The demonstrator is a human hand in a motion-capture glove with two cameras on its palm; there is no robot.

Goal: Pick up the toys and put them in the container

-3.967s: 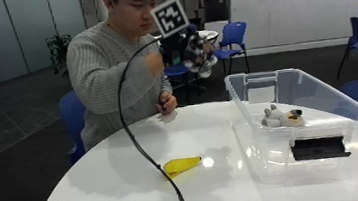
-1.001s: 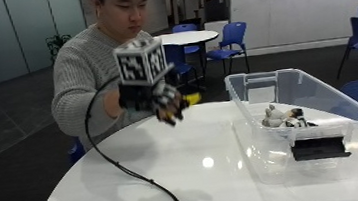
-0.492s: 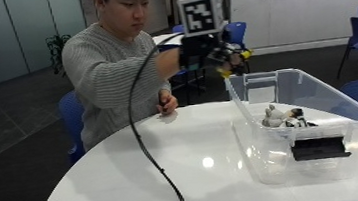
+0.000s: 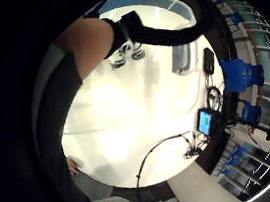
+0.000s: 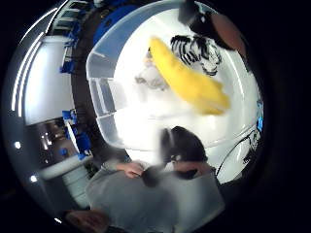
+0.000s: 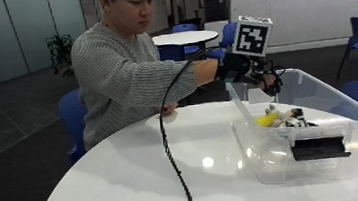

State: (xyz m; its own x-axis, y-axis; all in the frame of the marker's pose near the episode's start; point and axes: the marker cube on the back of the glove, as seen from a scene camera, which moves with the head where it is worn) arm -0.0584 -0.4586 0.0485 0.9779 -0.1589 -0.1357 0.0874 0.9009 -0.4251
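right hand (image 6: 254, 72) hung over the clear bin (image 6: 341, 113), fingers loose, holding nothing. yellow banana toy (image 6: 267, 120) was inside the bin beside a zebra toy (image 5: 197, 51); which way its long side pointed was unclear.

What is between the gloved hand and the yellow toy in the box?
Nothing but air. The outside view shows the gloved right hand above the clear container, and the yellow toy lying below it inside.

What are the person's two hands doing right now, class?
Right hand: open over the clear container, holding nothing; the yellow toy is inside it.
Left hand: bare, resting on the table.
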